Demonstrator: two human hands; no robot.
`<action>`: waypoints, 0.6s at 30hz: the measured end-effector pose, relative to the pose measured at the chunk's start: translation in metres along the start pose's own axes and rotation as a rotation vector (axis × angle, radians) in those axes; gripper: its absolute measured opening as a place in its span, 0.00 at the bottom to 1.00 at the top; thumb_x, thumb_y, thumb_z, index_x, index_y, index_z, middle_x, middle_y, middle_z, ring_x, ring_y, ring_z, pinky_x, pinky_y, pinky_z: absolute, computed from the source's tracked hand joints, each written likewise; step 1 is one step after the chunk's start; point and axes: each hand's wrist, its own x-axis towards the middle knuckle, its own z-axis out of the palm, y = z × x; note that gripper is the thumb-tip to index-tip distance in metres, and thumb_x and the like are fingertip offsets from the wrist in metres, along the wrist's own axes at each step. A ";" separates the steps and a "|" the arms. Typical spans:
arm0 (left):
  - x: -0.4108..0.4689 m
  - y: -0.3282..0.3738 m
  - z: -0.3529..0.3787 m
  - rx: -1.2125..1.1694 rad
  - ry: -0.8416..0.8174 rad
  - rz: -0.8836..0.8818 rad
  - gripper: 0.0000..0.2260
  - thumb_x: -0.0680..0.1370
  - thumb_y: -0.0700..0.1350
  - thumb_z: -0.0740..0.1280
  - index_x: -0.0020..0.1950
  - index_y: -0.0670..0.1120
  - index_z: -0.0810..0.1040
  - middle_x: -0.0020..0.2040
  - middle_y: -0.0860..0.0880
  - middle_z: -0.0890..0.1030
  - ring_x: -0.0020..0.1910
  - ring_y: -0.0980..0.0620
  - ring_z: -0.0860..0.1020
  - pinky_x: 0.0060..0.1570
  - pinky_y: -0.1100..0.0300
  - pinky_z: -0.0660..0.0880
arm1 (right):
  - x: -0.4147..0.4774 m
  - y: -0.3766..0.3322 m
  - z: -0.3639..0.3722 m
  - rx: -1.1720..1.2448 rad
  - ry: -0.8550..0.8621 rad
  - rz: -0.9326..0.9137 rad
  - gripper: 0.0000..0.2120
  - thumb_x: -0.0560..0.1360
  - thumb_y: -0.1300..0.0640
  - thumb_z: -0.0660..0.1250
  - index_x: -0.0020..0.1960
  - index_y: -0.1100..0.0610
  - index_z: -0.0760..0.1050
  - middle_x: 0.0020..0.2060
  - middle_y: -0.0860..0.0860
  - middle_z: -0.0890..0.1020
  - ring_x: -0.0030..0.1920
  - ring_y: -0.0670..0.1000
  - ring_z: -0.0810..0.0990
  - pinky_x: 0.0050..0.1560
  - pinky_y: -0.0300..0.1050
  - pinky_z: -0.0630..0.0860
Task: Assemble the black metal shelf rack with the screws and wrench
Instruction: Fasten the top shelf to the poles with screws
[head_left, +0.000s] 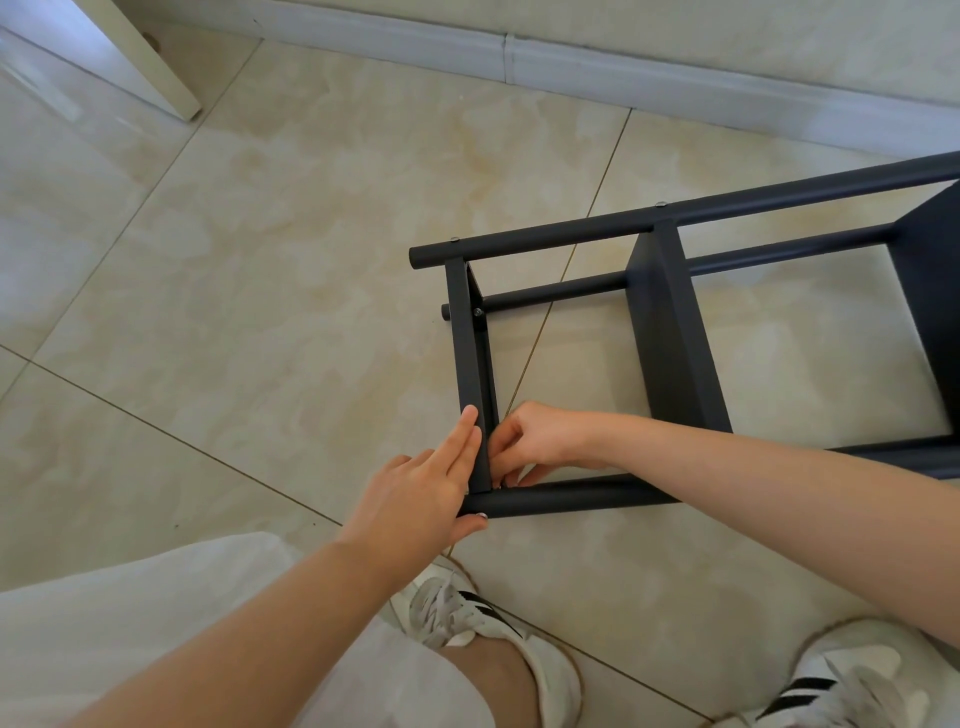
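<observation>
Your left hand (415, 493) presses straight-fingered on the rack (670, 322), lying at right. Your right hand (540, 441) curls at its near corner, contents unclear. If the rack slips, threading there could cross.

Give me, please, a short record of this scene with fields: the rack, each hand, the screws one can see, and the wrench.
rack: black, lying on its side on the tiled floor
left hand: straight fingers press on the end bar; thumb at the end of the near pole
right hand: fingers curled at the corner where bar and pole meet; what they pinch is hidden
screw heads: three seen, on the rack's far side
wrench: not in view
</observation>
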 end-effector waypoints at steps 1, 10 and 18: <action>0.000 0.000 0.000 -0.001 -0.002 -0.001 0.38 0.82 0.64 0.55 0.82 0.46 0.40 0.81 0.49 0.33 0.64 0.50 0.73 0.64 0.57 0.70 | 0.000 0.000 -0.001 0.007 -0.013 0.014 0.04 0.75 0.57 0.70 0.46 0.53 0.84 0.42 0.50 0.86 0.43 0.45 0.84 0.46 0.39 0.81; 0.001 0.000 0.001 -0.013 -0.002 -0.002 0.38 0.82 0.64 0.55 0.82 0.46 0.40 0.80 0.50 0.32 0.66 0.52 0.72 0.63 0.58 0.70 | 0.005 -0.001 -0.001 0.039 -0.050 0.100 0.04 0.76 0.58 0.69 0.47 0.51 0.83 0.40 0.46 0.86 0.42 0.43 0.83 0.48 0.41 0.81; 0.002 -0.001 0.004 -0.028 -0.008 -0.012 0.39 0.81 0.64 0.56 0.82 0.47 0.40 0.80 0.50 0.31 0.65 0.52 0.72 0.63 0.58 0.72 | 0.004 -0.005 -0.001 0.085 -0.122 0.160 0.10 0.78 0.60 0.67 0.57 0.60 0.81 0.45 0.52 0.83 0.45 0.48 0.81 0.48 0.41 0.78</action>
